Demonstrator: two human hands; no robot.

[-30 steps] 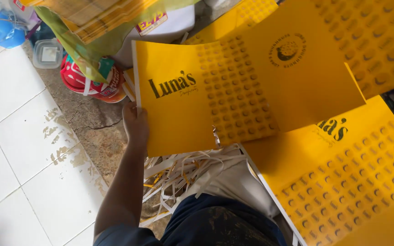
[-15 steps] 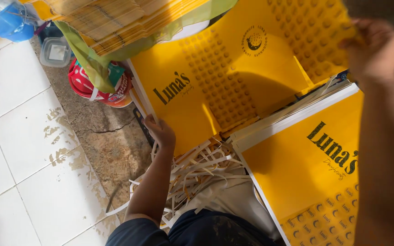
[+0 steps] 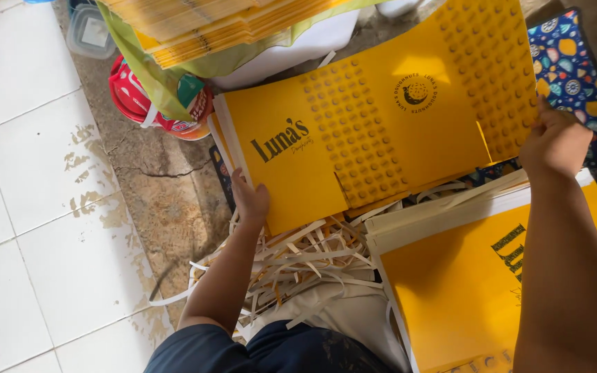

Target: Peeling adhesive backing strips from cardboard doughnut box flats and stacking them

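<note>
A big yellow cardboard sheet [image 3: 374,131], flat and unfolded, printed with dotted panels, dark lettering and a round emblem, is held up at a slant. The left hand [image 3: 251,200] grips its lower left edge; the right hand [image 3: 554,141] holds its right edge.

Matt yellow card sheet [image 3: 354,138]; white paper strips [image 3: 298,262]; glossy floor tiles [image 3: 22,207].
</note>
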